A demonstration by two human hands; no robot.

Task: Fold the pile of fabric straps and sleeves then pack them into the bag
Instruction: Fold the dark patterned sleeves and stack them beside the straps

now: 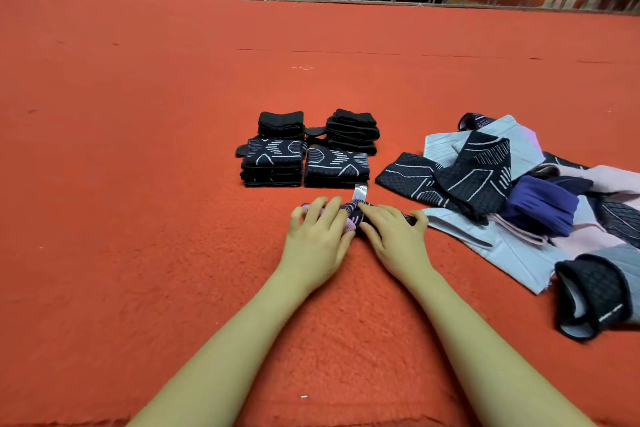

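Left hand (pixel 317 229) and right hand (pixel 393 230), side by side, pressing down with spread, nearly straight fingers on one small purple-and-pink sleeve (pixel 351 217) on the red carpet (pixel 138 184); no curl round the cloth, just flat palms, so neither really gripping. White tag (pixel 360 191) sticking up out of the sleeve between the two hands.

Progress, as a judgement: well under way, far from finished. Four folded stacks (pixel 304 149) lined up just beyond the hands toward the carpet's far edge, two plain black behind, two patterned dark ones in front, close together. Unfolded pile (pixel 519 191) sprawled to the right of the hands, its nearest pale piece touching or almost touching the right fingers: grey, pink, purple and black patterned pieces, many left to fold. No bag anywhere in view, so packing apparently not begun.

Pose: both forearms bare, reaching forward from the near edge and converging, wrists low, hands angled inward toward each other.
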